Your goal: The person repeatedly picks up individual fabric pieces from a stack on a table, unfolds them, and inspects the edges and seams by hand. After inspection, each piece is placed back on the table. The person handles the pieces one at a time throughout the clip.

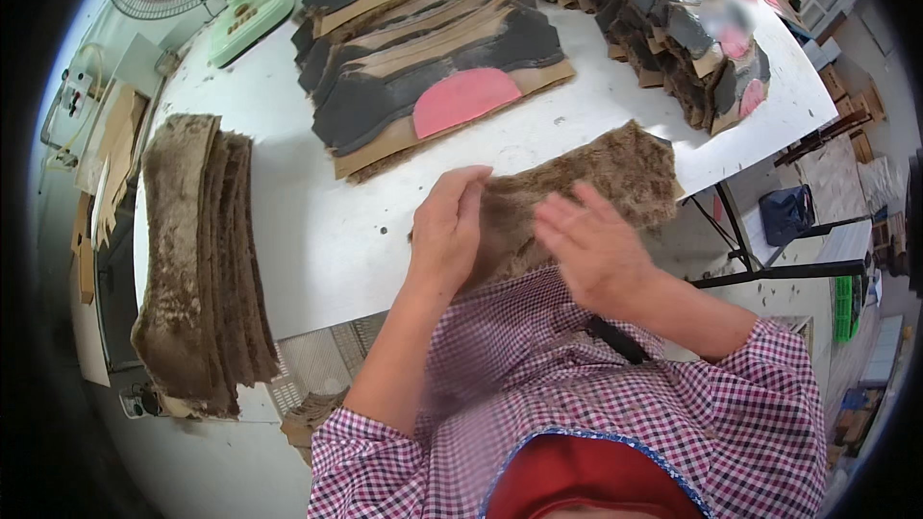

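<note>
A brown fur piece [606,173] lies pile side up along the table's near edge, in front of my body. My left hand [450,221] is closed over its left part, fingers bent toward the far edge and thumb close beside them. Over the middle of the fur is my right hand [596,255], its fingers stretched out and slightly smeared by motion. Whether its palm presses on the pile I cannot tell. The near side of the piece is partly hidden by my hands and checked sleeves.
On the white table [308,259], overlapping fur pieces with dark and pink backing patches [466,101] lie beyond my hands. Another row [663,38] lies far right. A brown fur stack [183,250] hangs over the left edge. A green fan [250,19] stands far left.
</note>
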